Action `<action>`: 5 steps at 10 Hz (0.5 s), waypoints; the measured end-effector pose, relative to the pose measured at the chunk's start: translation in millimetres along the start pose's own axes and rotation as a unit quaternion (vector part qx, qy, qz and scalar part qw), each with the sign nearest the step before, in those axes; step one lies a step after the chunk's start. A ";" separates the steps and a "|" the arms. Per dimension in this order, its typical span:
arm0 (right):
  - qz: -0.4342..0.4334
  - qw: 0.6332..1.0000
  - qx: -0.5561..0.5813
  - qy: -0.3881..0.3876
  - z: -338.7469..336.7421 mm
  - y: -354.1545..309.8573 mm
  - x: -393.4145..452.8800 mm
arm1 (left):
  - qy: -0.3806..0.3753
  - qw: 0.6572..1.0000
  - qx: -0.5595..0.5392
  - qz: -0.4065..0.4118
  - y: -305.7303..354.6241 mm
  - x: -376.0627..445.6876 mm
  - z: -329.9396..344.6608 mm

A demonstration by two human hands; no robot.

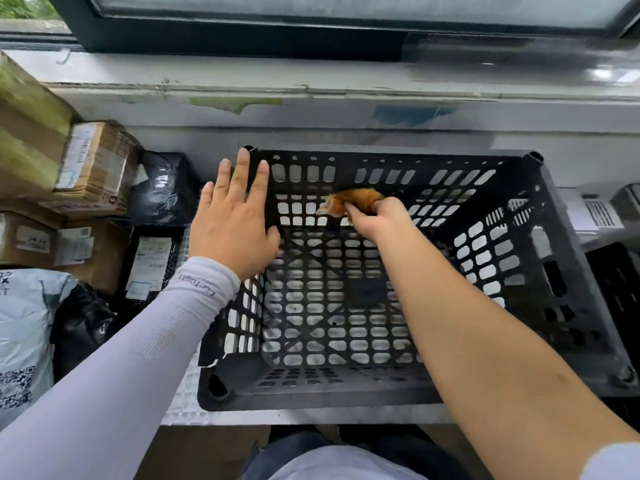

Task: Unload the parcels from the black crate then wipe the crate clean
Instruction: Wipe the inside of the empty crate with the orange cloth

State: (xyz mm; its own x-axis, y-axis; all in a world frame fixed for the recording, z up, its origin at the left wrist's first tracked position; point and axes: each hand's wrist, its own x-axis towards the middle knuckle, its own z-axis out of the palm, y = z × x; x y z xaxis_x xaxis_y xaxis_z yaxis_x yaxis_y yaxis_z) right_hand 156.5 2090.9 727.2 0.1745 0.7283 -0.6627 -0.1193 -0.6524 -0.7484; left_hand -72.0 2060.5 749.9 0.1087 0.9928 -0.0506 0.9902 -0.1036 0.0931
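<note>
The black crate (519, 258) sits on the desk (311, 415), emptied; unloading looks done. The parcels (93, 168) are stacked just left of the left hand (235, 223), whose straight, released fingers hover by the crate's left wall. The right hand (377, 216) fingers clench an orange cloth (353, 199) against the far wall, so wiping looks underway, much mesh left.

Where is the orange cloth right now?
In the head view, the orange cloth is bunched in the right hand, inside the black crate against its far wall; the left hand hovers open at the crate's far left corner.
</note>
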 end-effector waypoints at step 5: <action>0.076 0.950 0.261 0.150 -115.1 -22.1 62.8 | 0.000 1.000 0.013 -0.007 2.2 -1.1 0.0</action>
State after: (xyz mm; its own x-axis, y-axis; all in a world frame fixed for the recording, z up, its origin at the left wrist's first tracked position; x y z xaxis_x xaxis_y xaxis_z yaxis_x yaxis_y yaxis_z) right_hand 282.5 2126.9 705.2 0.3784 0.4896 -0.7856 -0.6208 -0.4953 -0.6077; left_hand -69.9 2059.2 750.2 0.0952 0.9941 -0.0524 0.9935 -0.0917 0.0671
